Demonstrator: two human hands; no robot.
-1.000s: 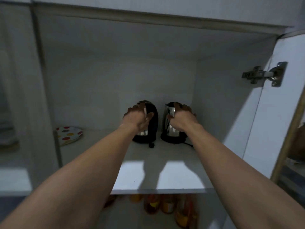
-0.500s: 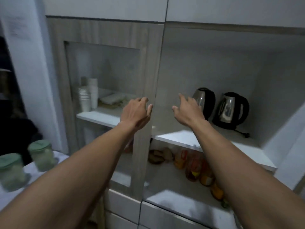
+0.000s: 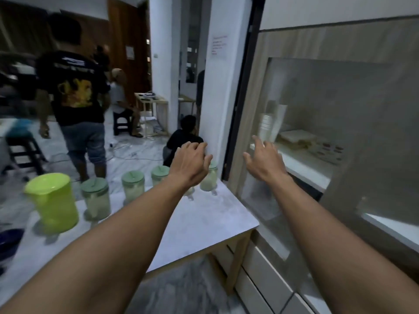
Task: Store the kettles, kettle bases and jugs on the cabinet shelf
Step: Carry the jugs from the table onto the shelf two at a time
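A lime-green plastic jug [image 3: 53, 202] stands at the left of a white table [image 3: 204, 223]. To its right runs a row of several clear jugs with pale green lids [image 3: 96, 199]. My left hand [image 3: 189, 165] hovers open above the right end of that row, hiding part of one jug. My right hand [image 3: 264, 160] is open in the air in front of the cabinet [image 3: 340, 41], holding nothing. The kettles are out of view.
The cabinet's glass-fronted shelf [image 3: 303, 168] holds stacked cups [image 3: 266, 126] and flat dishes. White drawers [image 3: 267, 282] sit below. A person in a black shirt [image 3: 74, 91] stands beyond the table; others sit or crouch further back. A dark stool [image 3: 22, 148] is at left.
Both hands let go of the two kettles on the cabinet shelf and drew back. My view swung left from the shelf to the table with the jugs.
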